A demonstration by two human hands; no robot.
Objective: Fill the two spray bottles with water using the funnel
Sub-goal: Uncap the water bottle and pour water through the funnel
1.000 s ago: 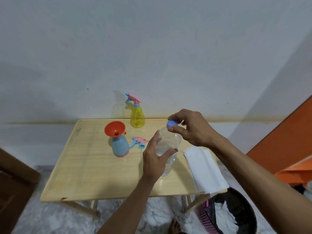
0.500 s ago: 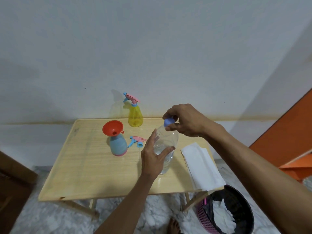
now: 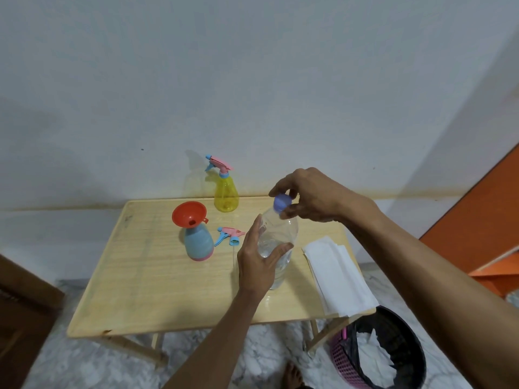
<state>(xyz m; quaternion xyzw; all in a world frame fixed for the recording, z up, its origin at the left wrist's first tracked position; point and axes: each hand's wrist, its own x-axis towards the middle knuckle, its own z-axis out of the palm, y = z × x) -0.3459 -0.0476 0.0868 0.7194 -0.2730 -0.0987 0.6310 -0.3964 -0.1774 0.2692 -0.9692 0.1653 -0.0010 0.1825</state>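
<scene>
A clear water bottle (image 3: 283,234) stands on the wooden table (image 3: 146,279), partly full. My left hand (image 3: 259,259) grips its body. My right hand (image 3: 306,195) pinches the blue cap (image 3: 281,203) on the bottle's neck. To the left stands a blue spray bottle (image 3: 198,242) with no head; a red funnel (image 3: 189,214) sits in its mouth. Its pink and blue spray head (image 3: 229,235) lies on the table beside it. A yellow spray bottle (image 3: 226,193) with its head on stands at the back edge.
A folded white cloth (image 3: 337,273) lies on the table's right side, overhanging the front corner. A black bin (image 3: 393,357) with a pink mesh rim and white paper stands on the floor below right. A wall runs behind the table. Dark furniture (image 3: 22,318) is at the left.
My right hand has brought the blue cap down onto the neck of the water bottle. My left hand keeps holding the bottle in the same spot.
</scene>
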